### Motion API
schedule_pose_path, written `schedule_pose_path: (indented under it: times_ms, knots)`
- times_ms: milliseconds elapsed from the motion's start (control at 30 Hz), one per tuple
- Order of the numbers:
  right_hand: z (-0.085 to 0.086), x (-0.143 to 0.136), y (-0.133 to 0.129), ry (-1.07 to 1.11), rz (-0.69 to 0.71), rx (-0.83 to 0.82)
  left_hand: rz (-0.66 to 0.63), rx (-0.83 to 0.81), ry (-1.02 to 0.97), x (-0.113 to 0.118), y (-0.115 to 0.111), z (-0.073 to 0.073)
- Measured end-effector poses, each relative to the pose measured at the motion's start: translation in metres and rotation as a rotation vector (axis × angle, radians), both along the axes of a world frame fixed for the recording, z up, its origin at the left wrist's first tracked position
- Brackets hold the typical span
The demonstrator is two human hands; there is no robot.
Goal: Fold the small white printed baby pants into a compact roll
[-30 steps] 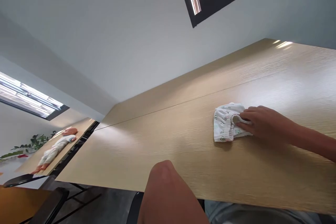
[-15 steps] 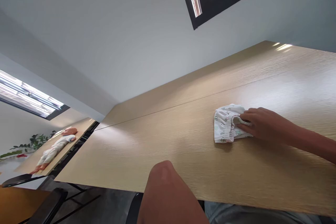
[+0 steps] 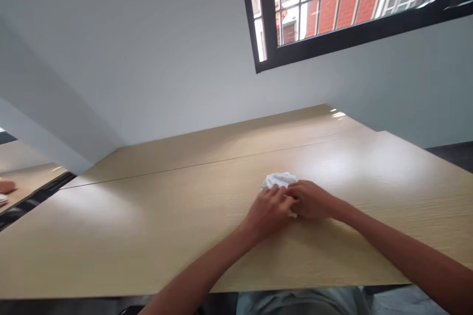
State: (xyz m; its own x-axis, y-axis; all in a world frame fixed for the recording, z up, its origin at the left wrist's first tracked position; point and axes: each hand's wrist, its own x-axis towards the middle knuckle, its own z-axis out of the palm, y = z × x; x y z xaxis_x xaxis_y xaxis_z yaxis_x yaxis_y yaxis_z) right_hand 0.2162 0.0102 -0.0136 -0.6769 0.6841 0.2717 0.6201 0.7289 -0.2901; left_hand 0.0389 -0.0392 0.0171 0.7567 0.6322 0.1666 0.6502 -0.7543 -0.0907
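A small white baby garment (image 3: pixel 280 178) with a gathered elastic edge lies on the wooden table, mostly covered by my hands. From the left, my left hand (image 3: pixel 269 209) reaches over it with fingers curled onto the fabric. My right hand (image 3: pixel 313 200) is closed on its right side, and the fingertips of both hands meet there. A bit of white cloth shows below the fingers. The garment's print and elastic edge are hidden now; the earlier frame shows them.
The wooden table (image 3: pixel 177 216) runs along a pale wall (image 3: pixel 166 59), with a seam along its length. A dark-framed window (image 3: pixel 332 34) is above. At far left, part of a doll (image 3: pixel 6 186) lies on another table.
My left hand has come from the near table edge onto the garment beside my right hand. My view has turned right, so most of the doll has left the picture.
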Motion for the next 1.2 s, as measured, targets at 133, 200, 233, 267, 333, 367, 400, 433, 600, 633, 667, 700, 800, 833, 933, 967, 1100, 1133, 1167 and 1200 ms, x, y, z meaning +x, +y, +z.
schedule_pose_path:
  times_ms: [133, 200, 233, 267, 333, 367, 400, 433, 600, 633, 667, 700, 800, 833, 933, 967, 1100, 1133, 1167, 1200]
  knots:
    - [0.010, -0.003, -0.005, -0.032, -0.029, -0.010, 0.049, -0.022, -0.124, -0.042, 0.019, -0.005]
    - [0.015, -0.001, -0.006, -0.039, -0.035, -0.030, 0.097, -0.082, -0.180, -0.057, 0.018, -0.012]
    - [0.017, 0.000, -0.007, -0.043, -0.030, -0.050, 0.117, -0.115, -0.181, -0.062, 0.016, -0.014]
    - [0.020, 0.002, -0.009, -0.044, -0.018, -0.075, 0.125, -0.144, -0.166, -0.065, 0.013, -0.015]
    - [0.025, 0.009, -0.011, -0.041, 0.032, -0.148, 0.115, -0.174, -0.120, -0.070, 0.007, -0.013]
    - [0.028, 0.013, -0.013, -0.044, 0.067, -0.196, 0.106, -0.186, -0.109, -0.071, 0.005, -0.009]
    - [0.032, 0.017, -0.013, -0.053, 0.103, -0.257, 0.102, -0.203, -0.121, -0.073, 0.004, -0.004]
    - [0.036, 0.022, -0.013, -0.067, 0.133, -0.321, 0.101, -0.232, -0.156, -0.075, 0.005, 0.003]
    - [0.082, 0.028, 0.022, -0.145, 0.112, -0.379, 0.081, -0.353, -0.284, -0.084, 0.055, 0.057]
    - [0.097, 0.025, 0.036, -0.150, 0.063, -0.245, 0.116, -0.282, -0.259, -0.084, 0.074, 0.070]
    - [0.113, 0.021, 0.051, -0.153, -0.002, -0.061, 0.152, -0.229, -0.264, -0.084, 0.094, 0.084]
    - [0.130, 0.016, 0.066, -0.163, -0.075, 0.116, 0.187, -0.177, -0.278, -0.082, 0.114, 0.098]
    - [0.184, 0.004, 0.105, -0.080, -0.244, 0.331, 0.300, 0.024, -0.370, -0.076, 0.162, 0.146]
    - [0.201, 0.002, 0.112, -0.041, -0.294, 0.378, 0.328, 0.087, -0.405, -0.074, 0.172, 0.163]
    - [0.240, 0.002, 0.116, 0.071, -0.426, 0.577, 0.337, 0.279, -0.493, -0.072, 0.177, 0.208]
    - [0.248, 0.004, 0.111, 0.091, -0.456, 0.652, 0.308, 0.368, -0.511, -0.072, 0.172, 0.219]
    - [0.234, 0.014, 0.076, -0.018, -0.487, 0.836, 0.200, 0.530, -0.461, -0.076, 0.131, 0.228]
    - [0.218, 0.018, 0.064, -0.088, -0.456, 0.852, 0.194, 0.508, -0.426, -0.077, 0.116, 0.218]
    - [0.196, 0.022, 0.051, -0.164, -0.406, 0.856, 0.189, 0.455, -0.379, -0.079, 0.100, 0.203]
    - [0.171, 0.027, 0.037, -0.234, -0.330, 0.846, 0.180, 0.369, -0.322, -0.082, 0.084, 0.184]
